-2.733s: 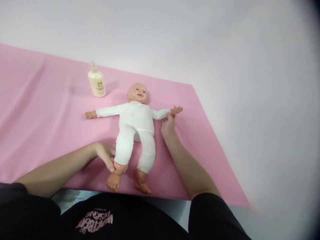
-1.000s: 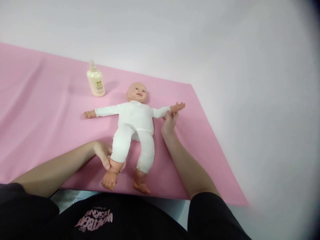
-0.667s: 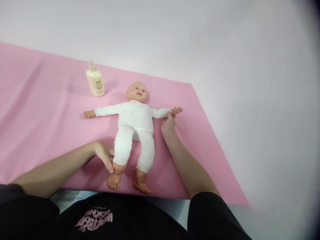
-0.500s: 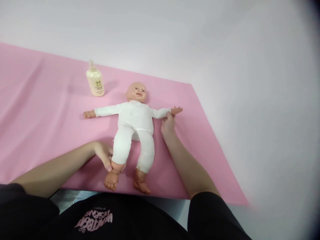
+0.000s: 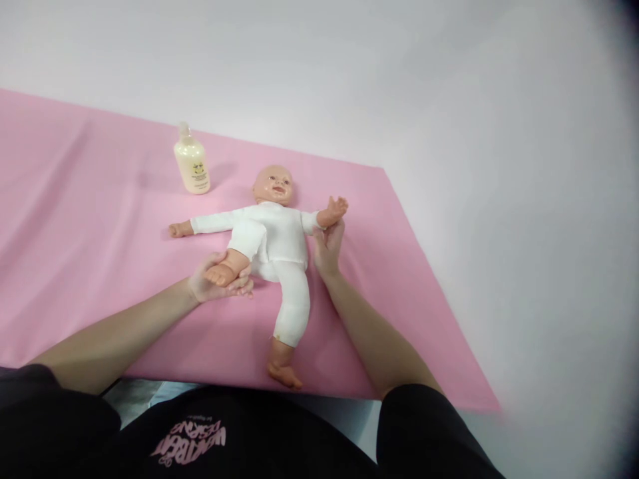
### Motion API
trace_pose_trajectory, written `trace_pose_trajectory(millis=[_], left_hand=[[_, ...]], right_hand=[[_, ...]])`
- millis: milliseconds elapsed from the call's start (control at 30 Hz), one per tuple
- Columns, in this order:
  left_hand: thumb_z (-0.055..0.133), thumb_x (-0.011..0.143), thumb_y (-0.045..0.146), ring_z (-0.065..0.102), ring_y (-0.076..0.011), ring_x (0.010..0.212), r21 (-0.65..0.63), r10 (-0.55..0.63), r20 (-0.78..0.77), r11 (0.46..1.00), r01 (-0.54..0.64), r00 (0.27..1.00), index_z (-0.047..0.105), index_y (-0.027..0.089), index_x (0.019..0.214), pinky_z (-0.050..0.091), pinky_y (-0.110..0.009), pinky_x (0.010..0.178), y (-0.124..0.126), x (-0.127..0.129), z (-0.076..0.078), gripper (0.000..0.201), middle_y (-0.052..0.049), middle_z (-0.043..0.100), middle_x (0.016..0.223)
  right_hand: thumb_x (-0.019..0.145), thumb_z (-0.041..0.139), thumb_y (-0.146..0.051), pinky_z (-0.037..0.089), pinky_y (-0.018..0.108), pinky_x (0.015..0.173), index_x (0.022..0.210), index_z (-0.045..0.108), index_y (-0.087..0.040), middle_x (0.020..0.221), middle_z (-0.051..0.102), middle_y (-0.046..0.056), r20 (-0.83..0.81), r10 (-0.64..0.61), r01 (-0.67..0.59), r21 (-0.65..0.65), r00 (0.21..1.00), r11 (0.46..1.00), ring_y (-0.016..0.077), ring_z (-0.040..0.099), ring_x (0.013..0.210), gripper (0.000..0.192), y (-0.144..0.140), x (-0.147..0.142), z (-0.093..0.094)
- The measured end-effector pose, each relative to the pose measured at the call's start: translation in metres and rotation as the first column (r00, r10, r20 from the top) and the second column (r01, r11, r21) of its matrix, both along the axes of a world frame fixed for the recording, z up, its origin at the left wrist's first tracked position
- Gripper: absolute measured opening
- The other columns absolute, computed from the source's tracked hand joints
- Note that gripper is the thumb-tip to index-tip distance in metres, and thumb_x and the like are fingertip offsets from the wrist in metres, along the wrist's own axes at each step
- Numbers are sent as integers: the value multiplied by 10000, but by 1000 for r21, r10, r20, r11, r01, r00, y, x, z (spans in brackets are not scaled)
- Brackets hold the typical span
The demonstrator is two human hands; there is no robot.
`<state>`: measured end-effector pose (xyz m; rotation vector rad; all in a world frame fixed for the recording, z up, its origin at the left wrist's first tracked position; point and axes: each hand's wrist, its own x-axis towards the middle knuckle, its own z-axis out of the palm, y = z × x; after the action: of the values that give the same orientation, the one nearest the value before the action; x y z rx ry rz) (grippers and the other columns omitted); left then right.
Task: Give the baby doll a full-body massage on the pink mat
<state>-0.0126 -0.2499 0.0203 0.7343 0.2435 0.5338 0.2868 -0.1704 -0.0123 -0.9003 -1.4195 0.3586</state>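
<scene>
The left hand has its grip cupped under the foot of the doll, fingers curled loosely round the sole and heel, so that the doll's leg is bent up and folded towards its belly. The right hand has its grip pinched on the doll's wrist, lifting that forearm off the pink sheet that covers the bench.

The likeliest slip is at the foot: the hold is open and shallow, and a further push could let the smooth foot slide out, dropping the leg. Pulling both limbs at once could also drag the light body sideways.

The doll's trunk lies between the two grips, its head beyond them. A lotion bottle stands well beyond the left grip, clear of both.
</scene>
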Motion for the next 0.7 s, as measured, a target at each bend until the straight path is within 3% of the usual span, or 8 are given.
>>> trace_pose_trajectory(millis=[167, 267, 367, 500, 633, 700], left_hand=[[676, 822, 684, 524, -197, 648, -59, 91, -114, 993, -98, 989, 623, 149, 845, 506, -345, 726, -2, 7, 4, 538, 2, 499, 579], [671, 836, 669, 520, -192, 638, -91, 122, -166, 986, -139, 979, 635, 130, 858, 489, -334, 697, -2, 10, 6, 541, 1, 503, 585], [688, 826, 659, 517, -187, 621, -110, 142, -202, 980, -167, 969, 645, 119, 865, 484, -330, 682, -1, 11, 7, 542, 4, 505, 578], [725, 791, 690, 538, -182, 632, -75, 121, -177, 988, -136, 977, 648, 130, 868, 491, -320, 689, -1, 10, 6, 570, 0, 542, 601], [683, 797, 759, 564, -203, 638, 74, 2, -105, 997, 6, 994, 641, 155, 844, 512, -364, 734, -1, 8, 0, 607, -29, 597, 620], [681, 775, 782, 576, -222, 627, 151, -86, -83, 984, 98, 993, 633, 165, 820, 523, -402, 748, -2, 7, -3, 620, -45, 602, 600]], right_hand=[[1028, 571, -441, 506, 532, 1196, 1502, 518, -294, 1439, 664, 107, 345, 53, -82, 69, 937, 994, 286, 630, 1357, 498, -12, -5, 0], [1037, 544, -360, 507, 532, 1198, 1459, 597, -319, 1384, 717, 68, 524, 75, -163, 125, 848, 979, 274, 645, 1332, 427, -12, -4, 2], [1043, 506, -319, 496, 536, 1212, 1409, 654, -300, 1363, 735, 63, 593, 71, -171, 115, 802, 978, 268, 633, 1348, 395, -12, -4, 6], [1020, 552, -393, 502, 554, 1201, 1357, 680, -283, 1344, 737, 84, 517, 92, -137, 49, 851, 989, 282, 652, 1319, 376, -13, -5, 7], [933, 684, -535, 482, 560, 1207, 1374, 626, -290, 1394, 688, 100, 203, 90, -75, -80, 975, 994, 295, 642, 1316, 508, -10, -2, 6], [912, 695, -574, 467, 566, 1212, 1398, 579, -272, 1425, 649, 119, 33, 40, -36, -109, 999, 993, 298, 621, 1339, 584, -4, 1, 5]])
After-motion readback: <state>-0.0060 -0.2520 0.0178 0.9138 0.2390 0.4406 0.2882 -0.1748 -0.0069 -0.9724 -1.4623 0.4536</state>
